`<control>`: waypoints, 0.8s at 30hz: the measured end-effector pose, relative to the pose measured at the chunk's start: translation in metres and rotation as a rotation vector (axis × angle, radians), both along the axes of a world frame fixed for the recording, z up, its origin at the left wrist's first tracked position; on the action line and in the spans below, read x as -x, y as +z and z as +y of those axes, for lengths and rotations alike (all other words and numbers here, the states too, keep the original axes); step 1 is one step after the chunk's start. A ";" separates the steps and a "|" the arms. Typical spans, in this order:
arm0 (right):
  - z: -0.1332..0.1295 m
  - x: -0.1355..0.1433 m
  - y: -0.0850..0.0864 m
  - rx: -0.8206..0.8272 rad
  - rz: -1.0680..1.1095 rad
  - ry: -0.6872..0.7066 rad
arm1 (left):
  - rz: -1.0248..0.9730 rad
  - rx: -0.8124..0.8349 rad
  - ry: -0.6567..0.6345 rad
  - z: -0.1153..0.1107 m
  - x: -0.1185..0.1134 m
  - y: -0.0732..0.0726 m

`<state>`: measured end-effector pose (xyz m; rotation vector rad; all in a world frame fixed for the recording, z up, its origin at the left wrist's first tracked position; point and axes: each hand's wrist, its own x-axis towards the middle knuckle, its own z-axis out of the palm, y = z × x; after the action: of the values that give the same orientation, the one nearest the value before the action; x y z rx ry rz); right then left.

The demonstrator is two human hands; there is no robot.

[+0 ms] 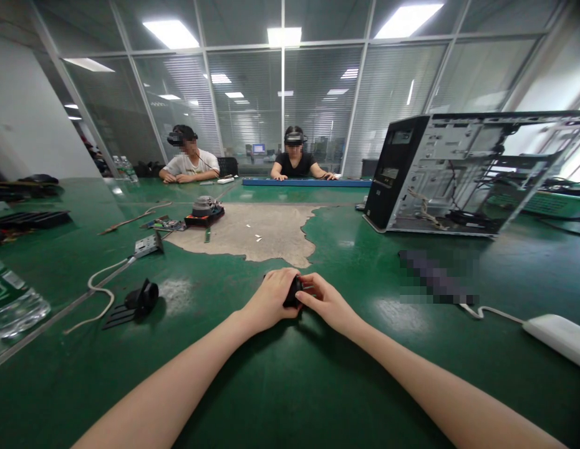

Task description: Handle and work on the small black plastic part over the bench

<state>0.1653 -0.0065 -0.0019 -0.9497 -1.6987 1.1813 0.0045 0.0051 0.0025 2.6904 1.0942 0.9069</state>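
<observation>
Fingers of left hand [274, 294] wrap black part [294, 293]; right hand [328, 302] half-curled at its edge, grip unclear. Likely mid-handling; next needs steady hold.

Computer case [423, 165], seemingly a basket [554, 203] behind.

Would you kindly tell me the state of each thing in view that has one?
Small black object: partly hidden, held between bare left hand and bare right hand.
Black metal computer tower: upright, side open.
Green tabletop: surface missing over ragged beige patch.
White rectangular ceiling lights: lit.
</observation>
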 end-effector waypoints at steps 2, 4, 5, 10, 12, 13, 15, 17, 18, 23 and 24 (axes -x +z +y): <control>-0.002 -0.001 0.002 -0.036 0.005 0.040 | 0.015 -0.004 0.002 -0.001 0.001 0.000; -0.004 -0.002 0.002 -0.053 0.024 0.055 | 0.023 -0.011 0.002 -0.001 0.001 0.000; -0.004 -0.001 0.002 -0.052 0.032 0.052 | 0.023 -0.015 0.002 -0.001 0.001 0.000; 0.001 0.002 0.000 0.002 0.062 -0.013 | 0.011 -0.026 0.003 -0.001 -0.001 -0.001; 0.003 0.002 -0.001 0.030 0.053 -0.032 | 0.014 -0.025 0.003 -0.001 -0.001 -0.001; 0.003 0.002 0.000 0.038 0.042 -0.032 | 0.017 -0.025 0.003 -0.001 -0.001 0.000; 0.002 0.002 0.002 0.043 0.012 -0.012 | 0.026 -0.027 0.004 -0.001 -0.001 0.000; -0.001 0.001 0.004 0.017 -0.007 0.020 | 0.034 -0.030 0.005 -0.001 0.000 0.000; -0.002 0.000 0.005 -0.004 -0.008 0.032 | 0.039 -0.029 0.005 -0.001 0.000 0.000; -0.003 0.002 0.002 -0.058 0.020 0.022 | 0.037 -0.027 0.011 -0.001 0.000 0.000; -0.002 0.002 0.001 -0.051 0.018 0.006 | 0.032 -0.026 0.012 0.000 0.000 0.000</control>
<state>0.1628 -0.0085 -0.0010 -0.9010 -1.7108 1.1415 0.0048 0.0047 0.0020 2.7316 1.1133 0.8888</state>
